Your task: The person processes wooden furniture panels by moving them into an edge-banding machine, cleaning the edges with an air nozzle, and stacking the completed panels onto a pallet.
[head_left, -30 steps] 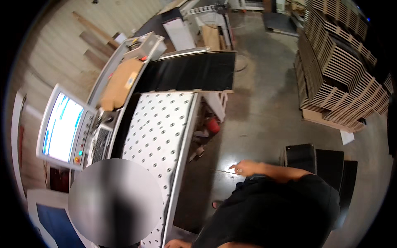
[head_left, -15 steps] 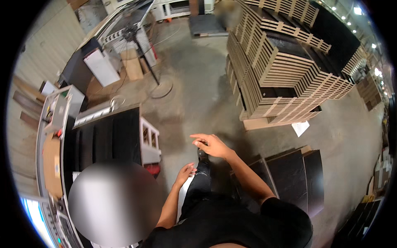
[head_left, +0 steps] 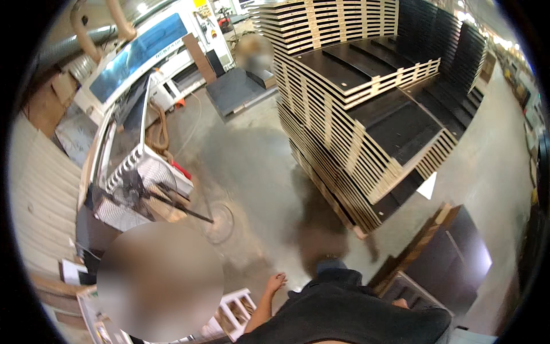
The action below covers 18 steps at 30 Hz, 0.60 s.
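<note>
My left hand [head_left: 277, 282] hangs low in front of me, nothing in it, its fingers loosely bent and apart. It is nearest to a white slatted frame [head_left: 247, 299] at the lower left, without touching it. Of my right hand [head_left: 401, 303], only a small part shows past my dark shirt, beside a low stack of dark panels [head_left: 452, 261]; its fingers are hidden. Ahead to the right rises a tall stack of dark panels with pale edges [head_left: 355, 155], some laid crosswise.
A floor fan [head_left: 134, 186] on a round base [head_left: 220, 222] stands at the left. Behind it is a large white machine [head_left: 137, 54] with a blue window. A dark flat platform [head_left: 238, 92] lies farther back. White paper [head_left: 427, 186] lies beside the tall stack.
My view has swung and moved forward, bringing the tall stack and fan closer. My right hand has dropped from mid-view to my side. My left hand stays low, still empty.
</note>
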Tool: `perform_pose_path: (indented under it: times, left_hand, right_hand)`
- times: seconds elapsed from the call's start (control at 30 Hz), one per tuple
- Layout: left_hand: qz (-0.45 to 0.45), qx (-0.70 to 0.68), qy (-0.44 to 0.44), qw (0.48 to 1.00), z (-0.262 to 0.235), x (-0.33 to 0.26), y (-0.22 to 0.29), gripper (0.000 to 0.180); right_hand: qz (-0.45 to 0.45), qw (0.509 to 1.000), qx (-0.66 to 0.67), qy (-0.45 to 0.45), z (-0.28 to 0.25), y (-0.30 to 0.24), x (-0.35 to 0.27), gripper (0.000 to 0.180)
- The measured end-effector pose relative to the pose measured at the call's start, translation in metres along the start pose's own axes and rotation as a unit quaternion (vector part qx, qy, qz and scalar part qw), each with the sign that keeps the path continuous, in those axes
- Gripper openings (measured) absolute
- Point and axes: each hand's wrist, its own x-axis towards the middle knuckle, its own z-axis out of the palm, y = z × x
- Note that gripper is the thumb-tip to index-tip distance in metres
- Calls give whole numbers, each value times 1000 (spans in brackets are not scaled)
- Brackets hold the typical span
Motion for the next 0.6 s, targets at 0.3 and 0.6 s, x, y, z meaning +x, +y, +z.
perform_pose_path:
  times: [0.3, 0.6]
  left_hand:
    - [-31, -19, 20, 999, -170, 215, 144, 37]
    - [108, -187, 138, 967, -297, 320, 382, 38]
  right_hand:
    - [103, 961, 255, -16, -205, -244, 327, 24]
    - [-298, 845, 405, 182, -795, -704, 634, 33]
